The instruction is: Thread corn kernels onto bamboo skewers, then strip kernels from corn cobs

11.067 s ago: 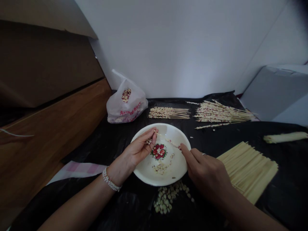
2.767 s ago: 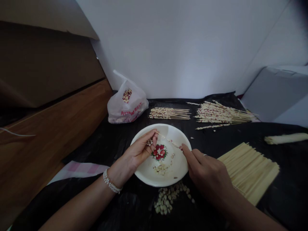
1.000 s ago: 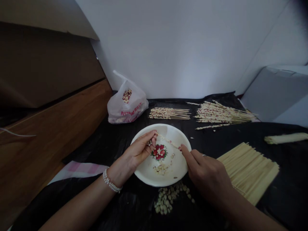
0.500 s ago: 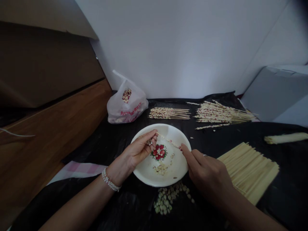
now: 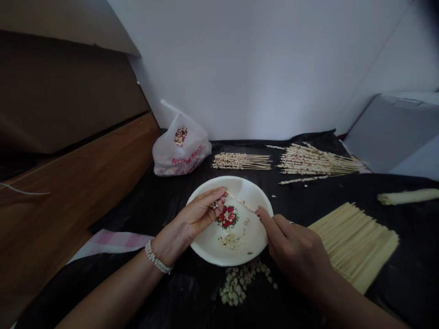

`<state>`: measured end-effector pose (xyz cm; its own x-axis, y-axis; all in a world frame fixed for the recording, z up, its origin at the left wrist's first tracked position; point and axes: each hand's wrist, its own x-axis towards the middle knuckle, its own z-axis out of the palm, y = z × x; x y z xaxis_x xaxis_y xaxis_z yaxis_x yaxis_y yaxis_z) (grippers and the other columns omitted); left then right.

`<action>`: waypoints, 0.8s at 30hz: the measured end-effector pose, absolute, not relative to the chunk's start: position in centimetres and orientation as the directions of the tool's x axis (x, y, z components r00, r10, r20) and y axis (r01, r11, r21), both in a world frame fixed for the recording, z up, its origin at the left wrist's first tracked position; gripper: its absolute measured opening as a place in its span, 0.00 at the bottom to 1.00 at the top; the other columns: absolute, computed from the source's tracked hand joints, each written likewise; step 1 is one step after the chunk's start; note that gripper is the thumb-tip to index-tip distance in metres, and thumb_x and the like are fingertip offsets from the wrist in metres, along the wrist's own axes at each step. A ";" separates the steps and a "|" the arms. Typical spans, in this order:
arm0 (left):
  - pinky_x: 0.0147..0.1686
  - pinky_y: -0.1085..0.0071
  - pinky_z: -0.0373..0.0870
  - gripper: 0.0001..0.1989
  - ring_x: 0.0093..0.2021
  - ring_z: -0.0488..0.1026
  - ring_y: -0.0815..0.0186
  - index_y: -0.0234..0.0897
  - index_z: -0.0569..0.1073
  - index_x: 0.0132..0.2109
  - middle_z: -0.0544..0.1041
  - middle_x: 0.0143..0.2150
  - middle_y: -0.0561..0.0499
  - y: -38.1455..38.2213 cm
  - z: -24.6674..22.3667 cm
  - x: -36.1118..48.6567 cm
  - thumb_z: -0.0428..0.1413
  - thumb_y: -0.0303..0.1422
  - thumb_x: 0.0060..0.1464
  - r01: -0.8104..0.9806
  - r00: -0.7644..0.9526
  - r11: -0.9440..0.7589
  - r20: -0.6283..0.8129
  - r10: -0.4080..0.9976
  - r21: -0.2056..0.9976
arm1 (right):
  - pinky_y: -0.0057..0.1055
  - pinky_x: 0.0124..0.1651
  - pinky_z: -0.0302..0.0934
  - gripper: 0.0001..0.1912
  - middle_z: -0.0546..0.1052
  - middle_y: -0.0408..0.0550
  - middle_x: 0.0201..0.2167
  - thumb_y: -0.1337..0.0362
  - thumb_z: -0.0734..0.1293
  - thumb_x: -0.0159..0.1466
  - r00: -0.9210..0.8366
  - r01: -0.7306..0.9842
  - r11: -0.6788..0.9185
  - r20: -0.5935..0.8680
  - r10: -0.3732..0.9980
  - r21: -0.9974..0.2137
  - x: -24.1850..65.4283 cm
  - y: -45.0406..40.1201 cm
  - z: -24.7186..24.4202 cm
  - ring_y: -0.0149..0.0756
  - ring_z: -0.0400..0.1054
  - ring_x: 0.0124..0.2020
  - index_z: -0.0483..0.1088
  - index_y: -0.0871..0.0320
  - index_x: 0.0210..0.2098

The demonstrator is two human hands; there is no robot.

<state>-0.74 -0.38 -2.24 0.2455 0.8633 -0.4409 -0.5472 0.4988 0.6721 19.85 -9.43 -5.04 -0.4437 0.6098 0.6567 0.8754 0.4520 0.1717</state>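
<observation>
While held over the white bowl (image 5: 209, 246), a thin skewer (image 5: 245, 205) is pinched at its near end by the right hand (image 5: 295, 249), fingers pressed together. Its far tip is met by the left hand (image 5: 197, 214), whose fingertips are closed on a few kernels (image 5: 215, 204). Loose kernels (image 5: 240, 281) are scattered just before the bowl; bare sticks (image 5: 356, 242) are stacked to the right.

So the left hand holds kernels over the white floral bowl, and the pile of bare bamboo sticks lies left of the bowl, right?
Not quite. The head view shows the pile of bare bamboo sticks lying right of the white floral bowl, not left. The left hand does hold kernels over it.
</observation>
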 end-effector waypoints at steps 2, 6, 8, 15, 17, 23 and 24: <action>0.28 0.81 0.73 0.04 0.27 0.74 0.73 0.28 0.77 0.34 0.77 0.29 0.48 -0.5 -2.2 -0.7 0.60 0.18 0.51 -0.529 0.264 0.514 -0.444 0.856 0.675 | 0.32 0.25 0.51 0.21 0.71 0.46 0.26 0.79 0.57 0.62 -0.445 0.874 0.456 0.657 0.609 0.169 19.8 -9.4 -5.1 0.31 0.60 0.21 0.69 0.71 0.53; 0.27 0.82 0.72 0.04 0.26 0.74 0.74 0.29 0.77 0.33 0.77 0.28 0.49 -1.0 -2.2 -0.3 0.60 0.18 0.50 -0.487 0.334 0.562 -0.452 0.827 0.669 | 0.32 0.24 0.52 0.21 0.71 0.45 0.25 0.80 0.57 0.62 -0.453 0.863 0.478 0.664 0.594 0.161 19.7 -9.5 -5.0 0.31 0.60 0.21 0.69 0.73 0.52; 0.27 0.83 0.71 0.04 0.25 0.73 0.75 0.28 0.77 0.33 0.77 0.28 0.49 -1.2 -2.1 -0.1 0.60 0.18 0.51 -0.482 0.343 0.565 -0.449 0.825 0.670 | 0.32 0.24 0.52 0.20 0.71 0.46 0.25 0.80 0.57 0.62 -0.455 0.861 0.481 0.670 0.586 0.164 19.6 -9.5 -4.9 0.31 0.60 0.21 0.69 0.73 0.52; 0.28 0.82 0.71 0.04 0.25 0.73 0.75 0.29 0.78 0.34 0.77 0.27 0.49 -1.5 -1.9 0.0 0.59 0.19 0.52 -0.467 0.349 0.553 -0.430 0.832 0.690 | 0.32 0.24 0.52 0.20 0.70 0.45 0.25 0.79 0.57 0.62 -0.451 0.866 0.470 0.675 0.584 0.172 19.7 -9.6 -4.8 0.31 0.59 0.21 0.69 0.72 0.52; 0.28 0.82 0.72 0.04 0.26 0.74 0.74 0.29 0.77 0.34 0.78 0.28 0.48 -1.5 -2.0 0.1 0.58 0.19 0.52 -0.490 0.335 0.552 -0.439 0.834 0.675 | 0.32 0.25 0.51 0.20 0.71 0.45 0.25 0.79 0.57 0.63 -0.451 0.871 0.457 0.667 0.593 0.181 19.8 -9.4 -4.8 0.31 0.59 0.21 0.69 0.72 0.52; 0.39 0.72 0.77 0.11 0.36 0.78 0.66 0.29 0.76 0.39 0.79 0.36 0.43 -0.5 -2.3 -0.2 0.51 0.16 0.56 -0.597 0.253 0.590 -0.570 0.782 0.544 | 0.32 0.25 0.50 0.18 0.71 0.45 0.25 0.76 0.57 0.65 -0.434 0.887 0.413 0.675 0.597 0.205 20.0 -9.1 -4.6 0.30 0.58 0.20 0.71 0.71 0.52; 0.40 0.72 0.77 0.15 0.37 0.78 0.65 0.30 0.75 0.40 0.79 0.36 0.43 -0.3 -2.3 -0.3 0.48 0.13 0.55 -0.596 0.246 0.595 -0.583 0.774 0.539 | 0.32 0.25 0.50 0.18 0.71 0.45 0.25 0.76 0.57 0.65 -0.437 0.885 0.418 0.672 0.598 0.203 19.9 -9.1 -4.6 0.30 0.59 0.20 0.71 0.71 0.52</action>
<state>-0.29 -0.35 -2.30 0.2463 0.7744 -0.5829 -0.5955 0.5954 0.5393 19.93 -9.06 -4.57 -0.4366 0.5980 0.6721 0.8853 0.4184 0.2028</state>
